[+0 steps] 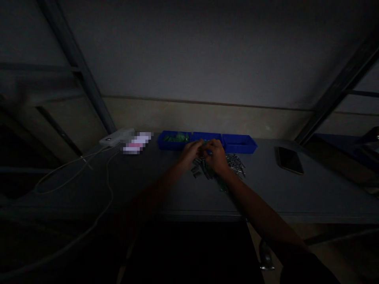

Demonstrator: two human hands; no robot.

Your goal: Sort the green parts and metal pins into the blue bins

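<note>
The scene is dim. My left hand and my right hand meet over a heap of small silvery metal parts on a grey table. Both hands have their fingers curled and pinched together around something small that I cannot make out. Just behind them stands a row of blue trays; the left tray holds green pieces.
A dark phone lies flat on the table to the right. At the back left sits a white box with a cable trailing off the front edge, beside a pink and white item. Dark metal struts rise on both sides.
</note>
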